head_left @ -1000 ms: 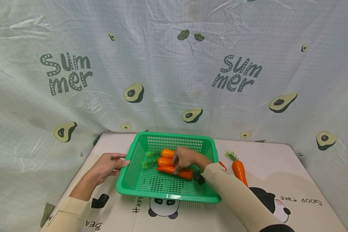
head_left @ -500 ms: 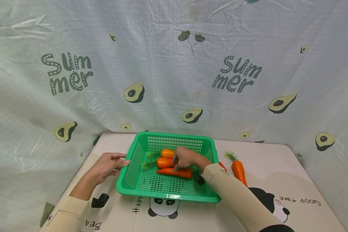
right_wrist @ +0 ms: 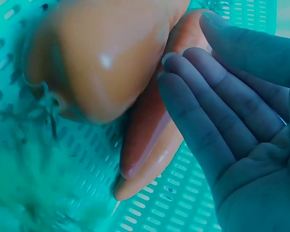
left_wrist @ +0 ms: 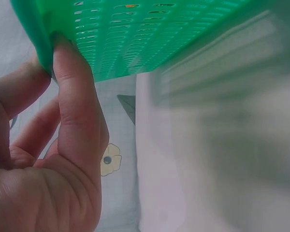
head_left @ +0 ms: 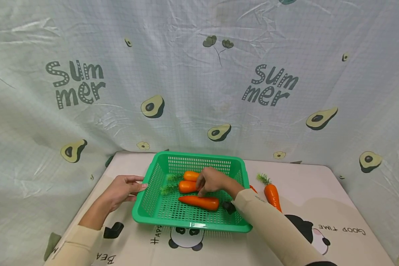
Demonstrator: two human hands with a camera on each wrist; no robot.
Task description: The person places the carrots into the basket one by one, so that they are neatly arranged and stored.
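Note:
In the head view a green plastic basket (head_left: 192, 224) stands on the table. My left hand (head_left: 123, 190) pinches its left rim between thumb and fingers. The left wrist view shows these fingers on the basket's edge (left_wrist: 46, 53). Inside, two orange carrots (head_left: 187, 186) lie with feathery green tops to the left, partly behind my right hand (head_left: 212, 181). Nearer me lies a redder carrot (head_left: 201, 202), tapering left. Right fingertips are just above it, pointing down. The right wrist view shows that hand (right_wrist: 241, 125) with fingers loosely extended beside the carrots (right_wrist: 101, 58), nothing clearly held.
Right of the basket lies another carrot (head_left: 272, 195) with a green top, and part of a red-orange piece (head_left: 253, 188) shows beside the basket wall. The table (head_left: 322, 199) has printed pandas and lettering. A patterned cloth (head_left: 189, 85) hangs behind.
The redder carrot in the basket has shifted towards me, away from the other carrots, and my right fingers have come off it. My left hand stays on the rim.

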